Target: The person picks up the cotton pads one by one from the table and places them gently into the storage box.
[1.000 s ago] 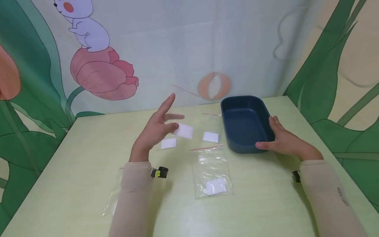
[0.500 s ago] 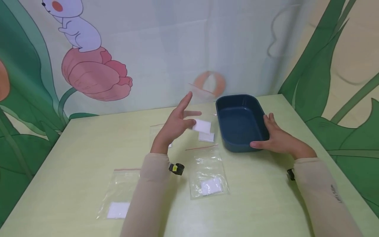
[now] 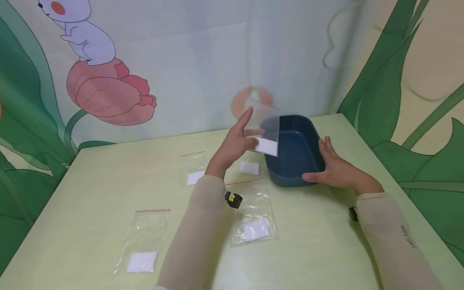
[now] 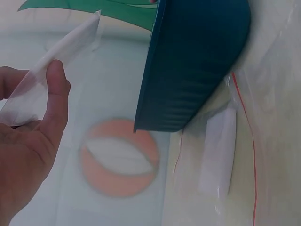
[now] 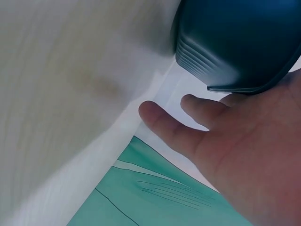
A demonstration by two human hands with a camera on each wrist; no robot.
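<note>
My left hand [image 3: 237, 141] is raised over the table and pinches a clear zip bag [image 3: 266, 127] with a white pad inside, right at the left rim of the dark blue tray [image 3: 306, 161]. In the left wrist view the thumb [image 4: 54, 101] presses the bag [image 4: 61, 52] against the fingers, with the tray [image 4: 197, 56] just beyond. My right hand [image 3: 331, 167] rests with straight fingers against the tray's right and near side; the right wrist view shows its fingers [image 5: 188, 122] beside the tray wall [image 5: 225, 42].
Three more clear bags with white pads lie on the yellow-green table [image 3: 326, 241]: one at front left [image 3: 143, 241], one at centre [image 3: 253, 213], one behind the left forearm [image 3: 192, 167]. A further white pad [image 3: 249, 167] lies by the tray. A painted backdrop stands behind.
My left hand has carried the bag to the right, from mid-table to the tray's left rim. The right hand has stayed on the tray.
</note>
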